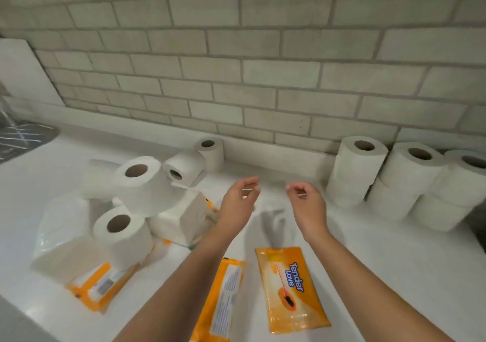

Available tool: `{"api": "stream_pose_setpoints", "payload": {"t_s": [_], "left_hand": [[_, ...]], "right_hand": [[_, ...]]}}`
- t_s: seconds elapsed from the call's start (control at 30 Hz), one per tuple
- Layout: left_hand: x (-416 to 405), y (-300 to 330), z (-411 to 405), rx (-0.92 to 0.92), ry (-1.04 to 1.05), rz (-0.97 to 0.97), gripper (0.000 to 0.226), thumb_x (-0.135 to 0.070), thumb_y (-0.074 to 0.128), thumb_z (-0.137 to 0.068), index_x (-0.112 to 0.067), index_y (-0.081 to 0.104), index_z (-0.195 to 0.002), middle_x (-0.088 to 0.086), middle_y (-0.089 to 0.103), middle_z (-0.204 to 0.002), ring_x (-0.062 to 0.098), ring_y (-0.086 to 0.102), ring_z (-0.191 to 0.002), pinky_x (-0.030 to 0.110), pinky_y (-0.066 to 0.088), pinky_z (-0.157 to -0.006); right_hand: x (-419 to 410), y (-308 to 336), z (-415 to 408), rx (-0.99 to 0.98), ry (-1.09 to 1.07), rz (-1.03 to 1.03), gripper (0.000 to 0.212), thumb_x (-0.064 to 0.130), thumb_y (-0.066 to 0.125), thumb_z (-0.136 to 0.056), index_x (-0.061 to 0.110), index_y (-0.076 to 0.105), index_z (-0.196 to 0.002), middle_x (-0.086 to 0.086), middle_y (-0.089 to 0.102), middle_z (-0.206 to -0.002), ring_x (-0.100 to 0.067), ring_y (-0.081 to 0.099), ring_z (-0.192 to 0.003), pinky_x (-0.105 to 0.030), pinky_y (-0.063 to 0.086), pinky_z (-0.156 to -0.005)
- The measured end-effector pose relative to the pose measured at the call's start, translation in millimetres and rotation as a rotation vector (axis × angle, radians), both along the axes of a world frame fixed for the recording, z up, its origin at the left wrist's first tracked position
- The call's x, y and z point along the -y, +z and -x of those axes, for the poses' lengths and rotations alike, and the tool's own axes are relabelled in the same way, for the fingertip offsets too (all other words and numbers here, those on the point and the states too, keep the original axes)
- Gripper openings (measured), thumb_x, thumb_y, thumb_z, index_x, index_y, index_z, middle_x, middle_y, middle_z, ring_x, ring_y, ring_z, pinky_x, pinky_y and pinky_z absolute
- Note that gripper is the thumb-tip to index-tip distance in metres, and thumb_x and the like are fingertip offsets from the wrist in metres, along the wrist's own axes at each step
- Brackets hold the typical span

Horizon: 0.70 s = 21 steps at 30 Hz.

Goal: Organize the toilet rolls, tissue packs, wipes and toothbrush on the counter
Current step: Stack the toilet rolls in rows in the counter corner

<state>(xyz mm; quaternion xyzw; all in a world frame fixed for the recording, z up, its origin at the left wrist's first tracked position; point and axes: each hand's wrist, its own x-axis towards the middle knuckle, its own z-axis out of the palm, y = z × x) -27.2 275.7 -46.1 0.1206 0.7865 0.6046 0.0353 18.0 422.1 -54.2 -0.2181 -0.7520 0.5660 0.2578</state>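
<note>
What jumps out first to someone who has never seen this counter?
Two bare hands, left and right, hover empty over the white counter. Bright orange wipes packs lie nearest the camera. White toilet rolls sit stacked by the tiled wall at right and jumbled at left.

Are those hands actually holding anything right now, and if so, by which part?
Nothing is held. The left hand and right hand both hover over the white counter with fingers loosely curled and nothing in them, between the toilet rolls and the wipes pack.

White counter (394, 262), toilet rolls (357, 168), orange wipes packs (290, 289), tissue pack (181, 218)
</note>
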Motion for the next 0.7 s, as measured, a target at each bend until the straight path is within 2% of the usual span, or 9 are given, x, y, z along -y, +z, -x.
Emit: {"api": "stream_pose_setpoints", "payload": {"t_s": [0.07,0.13,0.2,0.27,0.33,0.4,0.47,0.57,0.7], "left_hand": [[28.9,2.7,-4.4,-0.165,0.105,0.086,0.020,-0.019,0.057,-0.098,-0.027,0.067,-0.114,-0.006,0.067,-0.116,0.007,0.062,-0.102,0.026,0.052,-0.087],[67.5,10.3,-12.6,-0.356,0.224,0.200,0.023,-0.020,0.056,-0.097,-0.029,0.068,-0.114,-0.017,0.063,-0.110,0.008,0.058,-0.106,0.028,0.049,-0.091],[100.4,23.6,-19.7,-0.513,0.311,0.283,0.024,-0.015,0.057,-0.096,-0.029,0.069,-0.112,-0.022,0.060,-0.104,0.007,0.054,-0.104,0.023,0.044,-0.090],[129.6,33.5,-21.0,-0.637,0.368,0.374,0.024,-0.011,0.060,-0.095,-0.026,0.070,-0.109,-0.016,0.064,-0.104,0.009,0.052,-0.103,0.013,0.036,-0.091],[154.6,39.9,-18.1,-0.710,0.419,0.428,0.025,-0.009,0.063,-0.092,-0.024,0.070,-0.111,-0.008,0.066,-0.108,0.015,0.053,-0.104,0.007,0.030,-0.093],[178.1,40.7,-11.8,-0.708,0.485,0.418,0.029,-0.010,0.068,-0.088,-0.024,0.068,-0.114,-0.003,0.062,-0.114,0.021,0.051,-0.109,0.007,0.028,-0.095],[188.7,38.6,-10.3,-0.601,0.539,0.384,0.036,-0.017,0.073,-0.086,-0.025,0.064,-0.120,0.000,0.052,-0.126,0.022,0.043,-0.118,0.014,0.030,-0.099],[201.7,28.7,0.0,-0.399,0.528,0.327,0.068,-0.030,0.079,-0.081,-0.021,0.047,-0.140,0.005,0.038,-0.139,0.021,0.033,-0.129,0.022,0.026,-0.106],[213.2,14.4,21.1,-0.279,0.477,0.216,0.105,-0.045,0.083,-0.071,-0.017,0.024,-0.153,0.007,0.028,-0.147,0.024,0.034,-0.138,0.043,0.034,-0.115]], "right_hand": [[22.5,1.1,3.6,0.023,0.082,0.004,0.006,0.020,0.062,-0.091,0.017,0.066,-0.087,0.000,0.067,-0.089,-0.012,0.057,-0.080,-0.009,0.039,-0.063],[53.6,5.2,5.8,0.053,0.186,0.016,0.010,0.023,0.062,-0.092,0.016,0.068,-0.088,0.002,0.067,-0.088,-0.010,0.057,-0.078,-0.012,0.039,-0.063],[80.9,7.2,10.0,0.069,0.278,0.043,0.013,0.024,0.062,-0.092,0.014,0.070,-0.088,0.004,0.068,-0.089,-0.009,0.059,-0.081,-0.012,0.043,-0.067],[105.5,11.3,13.9,0.076,0.341,0.046,0.015,0.027,0.063,-0.091,0.015,0.072,-0.089,0.006,0.069,-0.090,-0.012,0.062,-0.086,-0.022,0.049,-0.076],[128.8,15.8,18.1,0.086,0.400,0.037,0.015,0.029,0.062,-0.091,0.017,0.072,-0.092,0.007,0.069,-0.094,-0.011,0.062,-0.090,-0.023,0.048,-0.078],[153.3,21.6,23.5,0.089,0.445,0.024,0.016,0.030,0.061,-0.092,0.019,0.071,-0.097,0.007,0.068,-0.099,-0.008,0.060,-0.092,-0.020,0.047,-0.079],[169.0,26.5,29.6,0.077,0.494,-0.005,0.019,0.030,0.059,-0.093,0.020,0.070,-0.105,0.008,0.067,-0.106,-0.006,0.059,-0.095,-0.016,0.044,-0.078],[191.6,35.3,40.7,0.075,0.555,-0.023,0.033,0.032,0.056,-0.095,0.017,0.063,-0.124,0.005,0.063,-0.120,-0.008,0.059,-0.104,-0.015,0.040,-0.081],[214.8,42.7,50.5,0.073,0.587,0.088,0.045,0.036,0.052,-0.097,0.014,0.051,-0.137,0.002,0.054,-0.137,-0.013,0.056,-0.118,-0.022,0.040,-0.095]]}}
